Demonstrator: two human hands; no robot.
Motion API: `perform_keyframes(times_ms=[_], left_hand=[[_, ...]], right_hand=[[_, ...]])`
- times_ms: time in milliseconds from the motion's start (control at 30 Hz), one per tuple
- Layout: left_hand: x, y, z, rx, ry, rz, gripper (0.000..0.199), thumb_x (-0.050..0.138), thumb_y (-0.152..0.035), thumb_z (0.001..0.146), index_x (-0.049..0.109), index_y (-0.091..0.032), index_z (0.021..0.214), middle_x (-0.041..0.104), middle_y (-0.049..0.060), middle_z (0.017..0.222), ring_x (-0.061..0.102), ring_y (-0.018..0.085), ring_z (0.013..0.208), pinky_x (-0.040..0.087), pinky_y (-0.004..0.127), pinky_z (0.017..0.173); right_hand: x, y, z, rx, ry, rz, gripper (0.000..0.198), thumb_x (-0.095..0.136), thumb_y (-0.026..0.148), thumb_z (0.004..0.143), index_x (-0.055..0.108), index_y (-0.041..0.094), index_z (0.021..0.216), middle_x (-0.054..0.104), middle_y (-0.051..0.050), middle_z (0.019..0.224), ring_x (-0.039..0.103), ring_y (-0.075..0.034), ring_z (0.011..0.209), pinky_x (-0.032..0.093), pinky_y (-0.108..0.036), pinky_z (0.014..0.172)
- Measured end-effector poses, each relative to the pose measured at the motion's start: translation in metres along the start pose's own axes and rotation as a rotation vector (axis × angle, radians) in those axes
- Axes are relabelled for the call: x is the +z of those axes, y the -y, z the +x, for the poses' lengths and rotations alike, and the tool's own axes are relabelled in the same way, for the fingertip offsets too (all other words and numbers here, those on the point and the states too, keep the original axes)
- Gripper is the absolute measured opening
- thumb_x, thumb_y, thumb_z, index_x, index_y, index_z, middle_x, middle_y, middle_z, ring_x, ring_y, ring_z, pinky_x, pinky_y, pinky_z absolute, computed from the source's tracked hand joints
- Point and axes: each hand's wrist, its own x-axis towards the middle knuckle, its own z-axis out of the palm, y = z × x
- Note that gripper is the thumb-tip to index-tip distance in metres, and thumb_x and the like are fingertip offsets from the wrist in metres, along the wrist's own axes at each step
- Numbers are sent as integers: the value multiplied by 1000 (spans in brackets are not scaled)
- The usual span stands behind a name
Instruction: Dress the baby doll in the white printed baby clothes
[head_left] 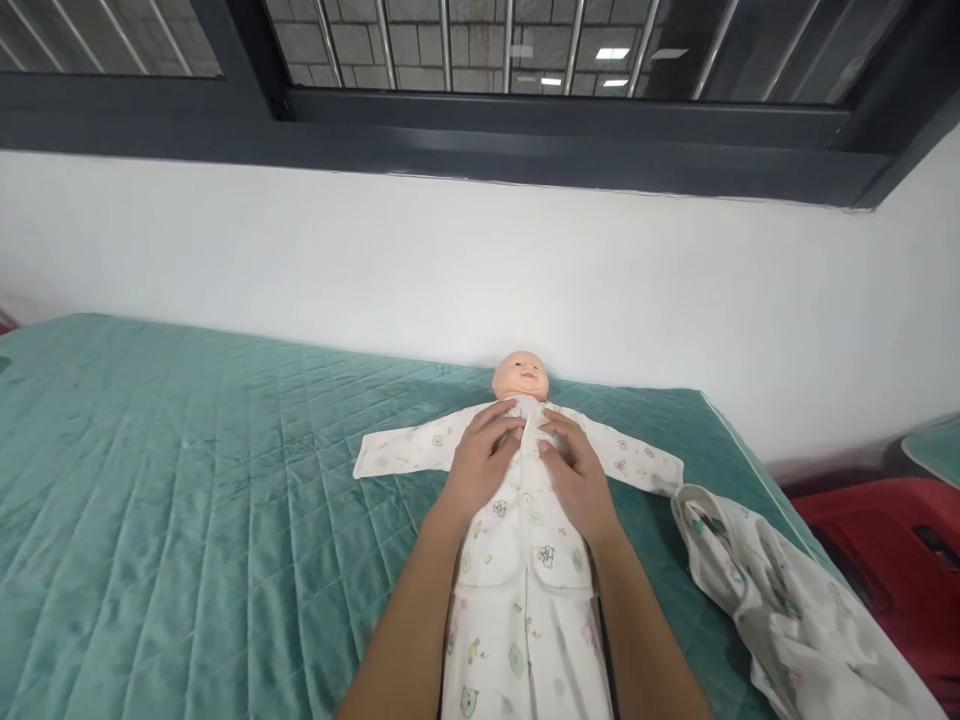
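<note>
Doll [520,376] lies face up at frame center, head by the white wall [420,265], body covered by a white printed garment [525,545] running down to the bottom edge. Sleeves spread wide, one toward frame left, one toward frame right. Left hand [484,458] rests on the chest just left of the center seam, fingers bent and close together. Right hand [576,472] mirrors it just right of the seam, fingers half curled and a bit spread. Hands near each other, not touching. Can't tell if either pinches fabric. All on a green quilted cover [187,500]. Crumpled printed cloth [795,610] at lower right, its upper end meeting the right-side sleeve cuff. Red object [892,550] at right edge. Dark window frame [450,140] with metal bars [446,45] behind across top.
</note>
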Motion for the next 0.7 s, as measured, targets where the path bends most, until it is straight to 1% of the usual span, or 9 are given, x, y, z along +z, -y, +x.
perform_keyframes(times_ms=[100, 233, 433, 700], left_hand=[[-3, 1, -12, 35, 21, 12, 29, 49, -35, 100, 72, -26, 115, 55, 5, 148, 48, 22, 140, 37, 43, 120], [-4, 4, -21, 56, 23, 9, 31, 49, -37, 100, 70, -27, 119, 54, 6, 149, 46, 23, 141, 38, 43, 120], [-4, 6, -18, 66, 5, -18, 30, 51, -39, 99, 71, -26, 118, 55, 6, 147, 48, 23, 140, 39, 44, 120], [-3, 4, -17, 49, -20, -26, 26, 57, -39, 96, 73, -26, 112, 58, 6, 145, 51, 23, 137, 42, 43, 117]], right_hand=[[-1, 2, -13, -30, -28, 15, 19, 56, 35, 95, 67, 26, 108, 56, -7, 143, 50, -26, 135, 44, -46, 109], [-3, 7, -22, -34, -11, -31, 22, 56, 36, 96, 72, 27, 108, 56, -7, 144, 49, -27, 136, 43, -48, 111], [-3, 9, -21, -93, -9, -82, 24, 54, 37, 97, 75, 29, 106, 58, -5, 141, 51, -27, 134, 41, -48, 113], [-3, 11, -21, -105, 3, -119, 26, 53, 36, 99, 75, 31, 111, 58, -4, 142, 51, -25, 133, 41, -47, 113]])
